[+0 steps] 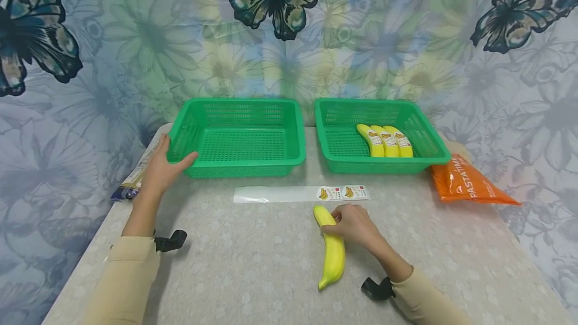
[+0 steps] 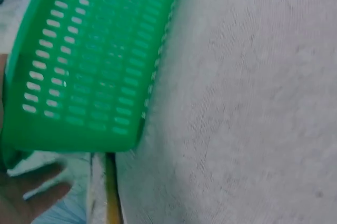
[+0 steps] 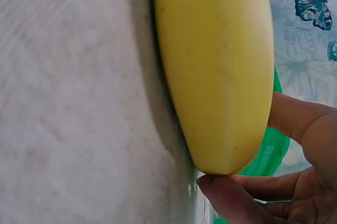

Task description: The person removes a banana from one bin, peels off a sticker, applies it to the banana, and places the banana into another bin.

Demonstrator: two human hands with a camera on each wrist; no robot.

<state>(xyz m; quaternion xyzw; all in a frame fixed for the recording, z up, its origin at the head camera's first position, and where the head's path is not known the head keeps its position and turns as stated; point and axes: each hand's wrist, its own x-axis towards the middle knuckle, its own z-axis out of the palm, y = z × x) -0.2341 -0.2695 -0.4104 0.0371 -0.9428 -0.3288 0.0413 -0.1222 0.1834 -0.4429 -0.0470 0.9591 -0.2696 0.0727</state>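
Note:
My left hand rests at the front left corner of a green plastic basket, thumb stretched over the rim and fingers along the outer side. In the left wrist view, spread fingers show past the corner of the perforated basket. My right hand pinches a yellow banana near its upper end, thumb on the left side and fingers on the right. The banana lies lengthwise on the table, without a sticker on its visible side. Seen from the right wrist, the banana fills the middle, fingertips at its end.
Just beyond the banana lies a clear strip with two banana stickers at its right end. A second green basket holds three stickered bananas. An orange bag sits at right, a dark blue packet at left.

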